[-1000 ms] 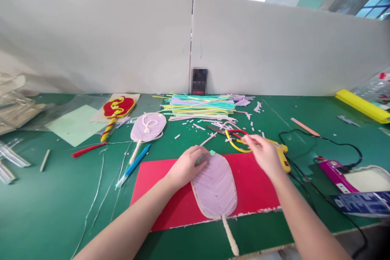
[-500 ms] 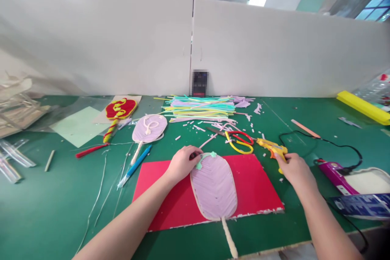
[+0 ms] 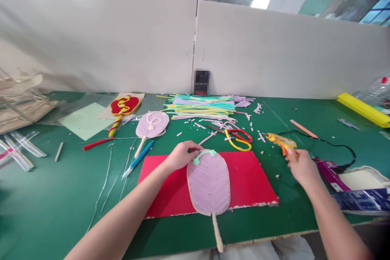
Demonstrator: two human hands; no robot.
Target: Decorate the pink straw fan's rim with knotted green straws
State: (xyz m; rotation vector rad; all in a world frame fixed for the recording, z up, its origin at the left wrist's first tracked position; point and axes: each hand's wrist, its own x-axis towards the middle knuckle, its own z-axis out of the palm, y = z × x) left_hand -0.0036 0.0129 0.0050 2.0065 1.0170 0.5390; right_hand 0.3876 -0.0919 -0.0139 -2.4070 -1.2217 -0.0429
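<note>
Head cam: your R hand (image 3: 303, 166) grips the yellow glue gun (image 3: 282, 142). L hand (image 3: 183, 156) touches lilac fan (image 3: 209, 185) at upper-L rim; can't tell if fingers pinch it. Fan's on red board (image 3: 251, 183); keep it flat, gun tip clear of L fingers.

The right hand (image 3: 304, 167) partly hides the glue gun (image 3: 282, 141) (its handle)

My bare left forearm (image 3: 122, 211) angles forward to a palm-down left hand (image 3: 182, 155), its fingers (image 3: 192, 145) bent, perhaps pinching, though partly hidden; my bare right forearm (image 3: 335, 215) reaches inward, the right hand (image 3: 304, 167) curled in a closed grip.
</note>
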